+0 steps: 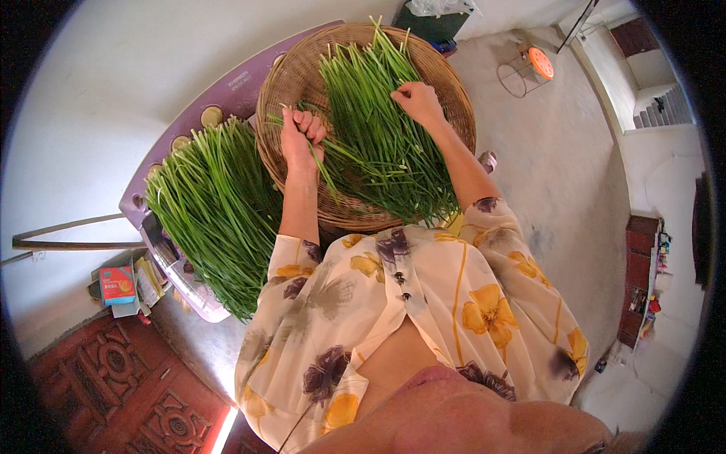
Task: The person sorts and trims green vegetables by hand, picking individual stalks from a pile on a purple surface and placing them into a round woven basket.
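A round wicker basket (454, 85) stands in front of me, holding a large bundle of long green stalks, apparently garlic chives (368, 102), with pale ends at the top. Over the basket's left part, my left hand (303, 133) is closed around a few green stalks (323, 164). My right hand (418, 101) is bent over the upper right of the bundle, thumb and forefinger close together; whether a stalk is between them cannot be told. A second thick bundle of green stalks (215, 198) lies left of the basket, on a purple washing machine (190, 102).
At the lower left, boxes and papers (119, 286) stand near a carved red wooden door (119, 363). A stool with an orange seat (540, 63) is on the floor at the upper right. A dark red cabinet (641, 272) stands far right.
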Action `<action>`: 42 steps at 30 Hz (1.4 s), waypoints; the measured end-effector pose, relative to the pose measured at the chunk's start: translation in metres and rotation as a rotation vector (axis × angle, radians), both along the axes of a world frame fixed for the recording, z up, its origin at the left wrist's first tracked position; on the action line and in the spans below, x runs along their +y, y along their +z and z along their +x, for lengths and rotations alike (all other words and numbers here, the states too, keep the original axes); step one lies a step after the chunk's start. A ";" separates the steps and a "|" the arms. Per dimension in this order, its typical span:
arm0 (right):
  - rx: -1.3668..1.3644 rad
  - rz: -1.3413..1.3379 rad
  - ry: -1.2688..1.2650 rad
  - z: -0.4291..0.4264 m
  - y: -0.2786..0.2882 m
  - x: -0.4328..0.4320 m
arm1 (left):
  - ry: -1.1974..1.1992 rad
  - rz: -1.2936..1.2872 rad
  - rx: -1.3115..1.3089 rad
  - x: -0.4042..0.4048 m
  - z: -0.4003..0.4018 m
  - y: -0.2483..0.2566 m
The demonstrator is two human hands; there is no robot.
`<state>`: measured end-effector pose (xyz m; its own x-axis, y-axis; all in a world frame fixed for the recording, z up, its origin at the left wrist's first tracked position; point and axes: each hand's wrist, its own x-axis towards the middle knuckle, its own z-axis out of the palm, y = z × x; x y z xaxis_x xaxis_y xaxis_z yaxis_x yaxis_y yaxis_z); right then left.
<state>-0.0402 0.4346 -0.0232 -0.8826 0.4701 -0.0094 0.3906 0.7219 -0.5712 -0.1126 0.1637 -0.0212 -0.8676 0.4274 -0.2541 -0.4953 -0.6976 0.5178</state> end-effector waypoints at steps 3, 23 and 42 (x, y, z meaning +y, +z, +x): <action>-0.067 0.030 -0.001 -0.001 -0.010 0.003 | 0.039 -0.072 -0.040 0.003 0.004 0.002; 0.050 -1.432 0.179 0.032 0.055 -0.044 | -0.151 -0.343 0.072 0.003 0.014 0.012; -0.083 -1.191 0.244 0.026 0.031 -0.120 | -0.240 -0.528 0.238 0.011 0.019 0.007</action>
<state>-0.0143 0.3144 0.0074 -0.9226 -0.0494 -0.3825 0.3850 -0.1774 -0.9057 -0.0934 0.1745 -0.0140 -0.8219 0.4869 -0.2957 -0.4349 -0.2012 0.8777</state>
